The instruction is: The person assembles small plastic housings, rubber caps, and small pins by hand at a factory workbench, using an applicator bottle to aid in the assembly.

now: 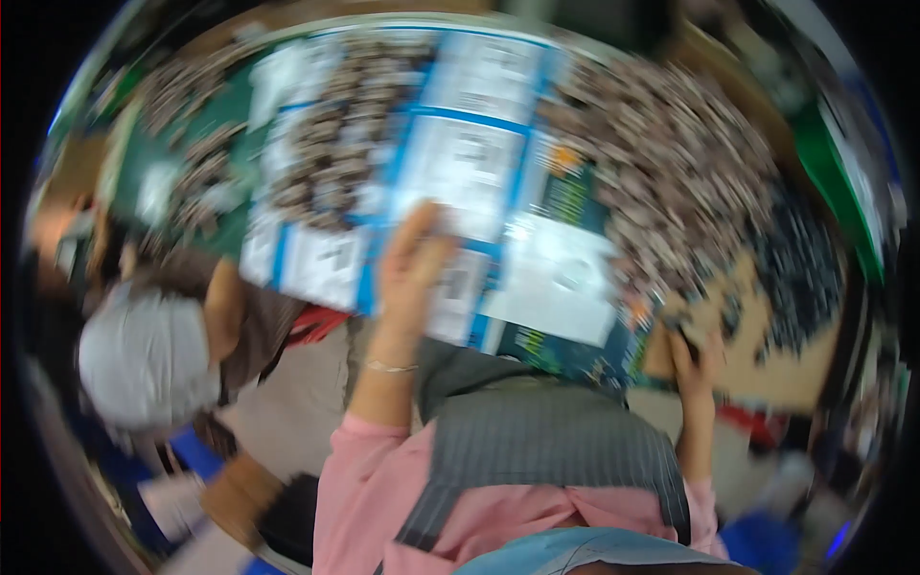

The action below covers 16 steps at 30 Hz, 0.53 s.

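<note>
My left hand (414, 264) is over the blue-and-white printed sheets (455, 177) in the middle of the table. Its fingers are bent forward and smeared by motion, so what they hold, if anything, does not show. At the table's near right, my right hand (698, 364) has thumb and fingers closed around a small dark piece (689, 345). It is beside a tan board (767, 369) with a heap of small dark pieces (800, 273). Between my hands a clear plastic bag or white sheet (556, 278) lies on a dark green printed surface (537, 350).
A large heap of small brownish pieces (671, 163) covers the right of the table. Rows of similar pieces (340, 125) lie on the sheets at left, with loose ones (206, 177) on the green tabletop (144, 158). A person in a white cap (149, 355) is close at my left.
</note>
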### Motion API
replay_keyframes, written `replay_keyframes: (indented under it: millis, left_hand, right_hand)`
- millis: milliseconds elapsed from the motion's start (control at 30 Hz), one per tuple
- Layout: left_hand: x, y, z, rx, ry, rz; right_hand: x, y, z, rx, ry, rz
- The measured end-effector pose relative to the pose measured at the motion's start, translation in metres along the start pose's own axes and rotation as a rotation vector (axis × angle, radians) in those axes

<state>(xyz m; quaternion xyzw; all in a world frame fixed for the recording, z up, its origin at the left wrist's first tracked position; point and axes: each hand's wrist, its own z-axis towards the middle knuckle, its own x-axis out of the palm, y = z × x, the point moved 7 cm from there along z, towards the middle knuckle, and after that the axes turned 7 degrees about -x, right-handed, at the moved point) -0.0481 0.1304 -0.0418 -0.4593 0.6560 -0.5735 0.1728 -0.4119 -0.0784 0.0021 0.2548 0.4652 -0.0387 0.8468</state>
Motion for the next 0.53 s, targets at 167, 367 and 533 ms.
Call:
replay_keyframes:
  millis: [167, 367, 533]
  left_hand:
    - [-0.011, -0.014, 0.002, 0.091, 0.031, 0.003]
    - [0.006, -0.009, 0.002, 0.122, 0.053, 0.040]
    - [-0.010, -0.006, -0.005, 0.120, 0.021, 0.064]
  right_hand:
    - [-0.010, 0.011, 0.013, 0.134, -0.125, 0.058]
    - [-0.030, 0.023, 0.017, 0.222, -0.041, -0.146]
    - [-0.002, 0.016, 0.015, 0.133, 0.092, -0.190]
